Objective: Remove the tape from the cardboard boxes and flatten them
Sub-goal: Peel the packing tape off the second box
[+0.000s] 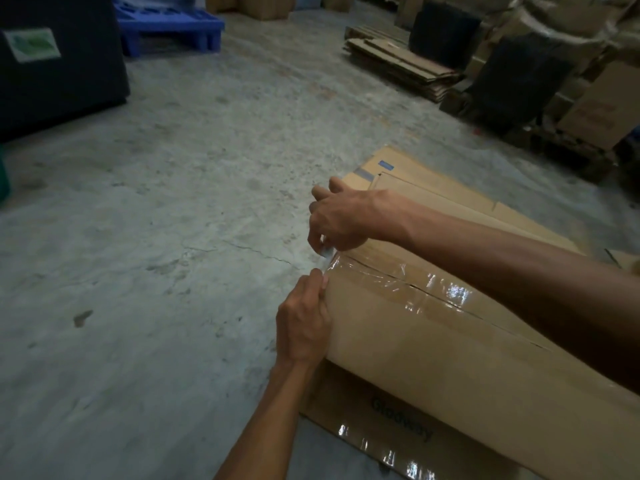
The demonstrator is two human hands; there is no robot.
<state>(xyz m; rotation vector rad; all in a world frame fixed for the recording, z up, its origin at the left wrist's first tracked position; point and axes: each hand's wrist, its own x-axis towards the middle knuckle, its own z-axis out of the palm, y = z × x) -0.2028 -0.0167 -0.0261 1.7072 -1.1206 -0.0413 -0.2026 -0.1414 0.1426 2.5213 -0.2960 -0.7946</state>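
A large brown cardboard box (433, 344) lies on the concrete floor at the lower right. Clear shiny tape (426, 289) runs along its centre seam. At the box's left end, a loose strip of that tape sticks out over the edge. My right hand (341, 220) reaches across the box and pinches the top of this strip. My left hand (303, 323) sits just below at the box's corner and pinches the strip's lower end. A flattened cardboard sheet (443, 188) lies behind the box, and another flap with taped edge (398, 441) lies under it.
Flattened cardboard is stacked (398, 60) at the back right beside dark wrapped pallets (516, 81) and more boxes (602, 109). A blue plastic pallet (169, 26) and a big dark bin (59, 60) stand at the back left. Bare concrete floor (173, 237) spreads to the left.
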